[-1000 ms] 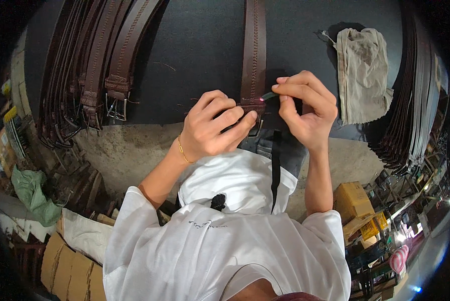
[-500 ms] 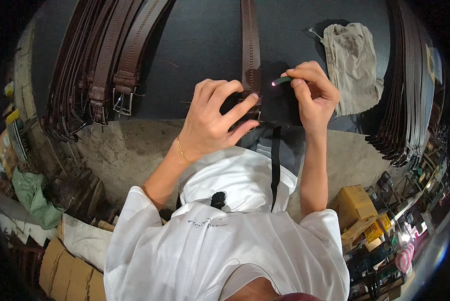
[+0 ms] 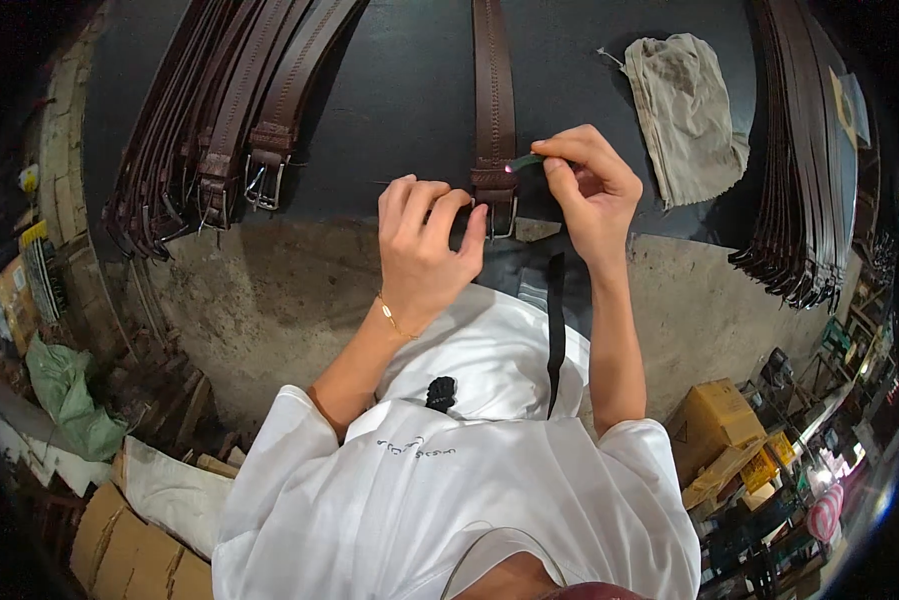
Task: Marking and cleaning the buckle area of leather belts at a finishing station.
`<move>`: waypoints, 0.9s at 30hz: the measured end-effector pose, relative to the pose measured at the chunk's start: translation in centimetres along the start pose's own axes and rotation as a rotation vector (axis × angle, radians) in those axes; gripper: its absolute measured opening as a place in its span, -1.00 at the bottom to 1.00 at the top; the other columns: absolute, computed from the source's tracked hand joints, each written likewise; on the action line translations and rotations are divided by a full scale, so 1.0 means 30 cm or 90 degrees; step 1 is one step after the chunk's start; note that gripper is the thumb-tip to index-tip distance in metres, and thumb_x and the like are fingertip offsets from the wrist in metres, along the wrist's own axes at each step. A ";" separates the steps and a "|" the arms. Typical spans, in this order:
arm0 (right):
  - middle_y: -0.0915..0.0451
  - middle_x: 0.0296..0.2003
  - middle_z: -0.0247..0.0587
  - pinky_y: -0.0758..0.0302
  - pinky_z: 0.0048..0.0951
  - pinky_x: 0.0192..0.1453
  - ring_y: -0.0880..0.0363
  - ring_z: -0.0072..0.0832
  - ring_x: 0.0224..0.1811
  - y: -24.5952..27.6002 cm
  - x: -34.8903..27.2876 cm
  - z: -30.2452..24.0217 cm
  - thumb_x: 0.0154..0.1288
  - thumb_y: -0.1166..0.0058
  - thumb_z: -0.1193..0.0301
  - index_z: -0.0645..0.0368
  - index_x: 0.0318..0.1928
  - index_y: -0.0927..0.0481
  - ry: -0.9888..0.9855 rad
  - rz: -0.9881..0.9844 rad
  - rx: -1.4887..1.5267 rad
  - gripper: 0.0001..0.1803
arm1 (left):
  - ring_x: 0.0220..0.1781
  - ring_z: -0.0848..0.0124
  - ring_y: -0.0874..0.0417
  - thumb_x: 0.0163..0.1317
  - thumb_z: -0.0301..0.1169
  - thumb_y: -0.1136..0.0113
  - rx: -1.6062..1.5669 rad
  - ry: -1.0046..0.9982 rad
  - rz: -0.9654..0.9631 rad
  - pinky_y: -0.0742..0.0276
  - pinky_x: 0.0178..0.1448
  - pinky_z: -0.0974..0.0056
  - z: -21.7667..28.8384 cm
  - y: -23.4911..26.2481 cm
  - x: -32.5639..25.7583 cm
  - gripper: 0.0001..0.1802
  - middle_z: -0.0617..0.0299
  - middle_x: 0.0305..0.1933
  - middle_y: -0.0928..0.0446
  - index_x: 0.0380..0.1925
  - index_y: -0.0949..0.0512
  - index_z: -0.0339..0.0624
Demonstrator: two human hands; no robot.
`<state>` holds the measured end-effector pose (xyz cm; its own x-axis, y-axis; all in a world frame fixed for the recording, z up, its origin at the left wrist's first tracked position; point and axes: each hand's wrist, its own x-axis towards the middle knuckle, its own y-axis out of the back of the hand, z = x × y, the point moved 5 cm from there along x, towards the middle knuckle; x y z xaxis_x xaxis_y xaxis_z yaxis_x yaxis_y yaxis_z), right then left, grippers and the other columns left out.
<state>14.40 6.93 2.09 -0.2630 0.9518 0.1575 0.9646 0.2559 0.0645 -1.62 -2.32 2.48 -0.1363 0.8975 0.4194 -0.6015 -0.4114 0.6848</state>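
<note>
A dark brown stitched leather belt (image 3: 493,95) runs down the middle of the table, its metal-framed buckle (image 3: 502,218) at the table's near edge. My left hand (image 3: 424,235) is beside the buckle, fingers bent and thumb apart from them. Its thumb tip lies close to the buckle's left side; whether they touch is unclear. Between the thumb and fingers of my right hand (image 3: 594,190) is a small dark green strip (image 3: 525,162) with a glowing pinkish tip. That tip is at the belt's right edge, just above the buckle.
More brown belts (image 3: 289,90) hang in a bunch at the left, buckles toward me. Another bunch of belts (image 3: 794,170) lies at the right. A crumpled beige cloth (image 3: 687,120) rests on the dark table (image 3: 409,90). Cardboard boxes (image 3: 714,430) stand on the floor at right.
My left hand has drawn back left from over the buckle, which now shows. My right hand has moved left, bringing the strip's glowing tip to the belt.
</note>
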 end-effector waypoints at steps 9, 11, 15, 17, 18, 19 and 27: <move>-0.64 -0.36 -0.22 -0.48 -0.61 -0.34 -0.60 -0.58 -0.38 -0.059 0.002 -0.004 0.08 -0.12 0.71 0.31 -0.26 -0.73 0.043 -0.055 -0.114 -0.79 | -0.24 0.13 -0.55 -0.03 -0.56 -0.38 -0.033 0.026 -0.036 -0.47 0.20 -0.07 0.028 0.013 0.005 -0.85 0.17 -0.37 -0.51 -0.41 -0.62 -0.26; -0.63 -0.37 -0.18 -0.50 -0.60 -0.32 -0.62 -0.54 -0.38 -0.062 0.004 -0.008 0.03 -0.13 0.70 0.31 -0.29 -0.73 0.038 -0.044 -0.101 -0.78 | -0.24 0.13 -0.55 -0.03 -0.55 -0.38 -0.034 0.037 -0.038 -0.47 0.20 -0.08 0.031 0.011 0.002 -0.84 0.16 -0.36 -0.51 -0.40 -0.61 -0.26; -0.62 -0.34 -0.25 -0.44 -0.63 -0.35 -0.57 -0.62 -0.39 -0.046 -0.002 0.000 0.12 -0.13 0.70 0.31 -0.26 -0.73 -0.001 -0.008 -0.088 -0.81 | -0.23 0.14 -0.54 -0.03 -0.55 -0.39 -0.046 0.089 -0.012 -0.46 0.17 -0.09 0.037 0.015 0.002 -0.77 0.16 -0.30 -0.49 -0.30 -0.63 -0.24; -0.62 -0.32 -0.28 -0.41 -0.64 -0.37 -0.54 -0.66 -0.40 -0.030 -0.001 0.021 0.16 -0.12 0.70 0.32 -0.24 -0.72 -0.031 0.014 -0.064 -0.82 | -0.27 0.19 -0.53 -0.04 -0.58 -0.39 -0.015 0.046 -0.025 -0.46 0.17 -0.04 0.041 0.005 0.005 -0.73 0.19 -0.30 -0.48 -0.26 -0.65 -0.19; -0.61 -0.30 -0.30 -0.37 -0.66 -0.39 -0.51 -0.69 -0.40 -0.022 0.005 0.037 0.20 -0.11 0.70 0.33 -0.23 -0.72 -0.020 0.031 -0.006 -0.82 | -0.31 0.24 -0.53 -0.06 -0.61 -0.39 0.016 0.002 -0.035 -0.45 0.16 0.01 0.049 0.000 0.007 -0.67 0.23 -0.31 -0.48 -0.22 -0.67 -0.14; -0.61 -0.28 -0.32 -0.34 -0.68 -0.41 -0.48 -0.72 -0.40 -0.013 0.007 0.045 0.24 -0.09 0.70 0.33 -0.21 -0.72 -0.008 0.048 0.052 -0.82 | -0.31 0.24 -0.53 -0.06 -0.61 -0.39 0.016 0.001 -0.036 -0.45 0.16 0.01 0.049 -0.002 0.010 -0.67 0.23 -0.31 -0.48 -0.22 -0.67 -0.14; -0.62 -0.31 -0.25 -0.42 -0.66 -0.36 -0.54 -0.64 -0.38 -0.029 -0.002 0.030 0.16 -0.12 0.71 0.31 -0.22 -0.73 0.026 -0.015 -0.013 -0.80 | -0.29 0.29 -0.49 -0.15 -0.63 -0.41 -0.008 -0.086 -0.013 -0.44 0.15 -0.05 0.020 -0.038 -0.024 -0.65 0.28 -0.34 -0.42 -0.27 -0.72 -0.09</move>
<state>13.61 6.79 1.15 -0.2860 0.9381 0.1956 0.9578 0.2736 0.0882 -0.37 -2.60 1.76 -0.0170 0.8759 0.4822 -0.6134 -0.3900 0.6868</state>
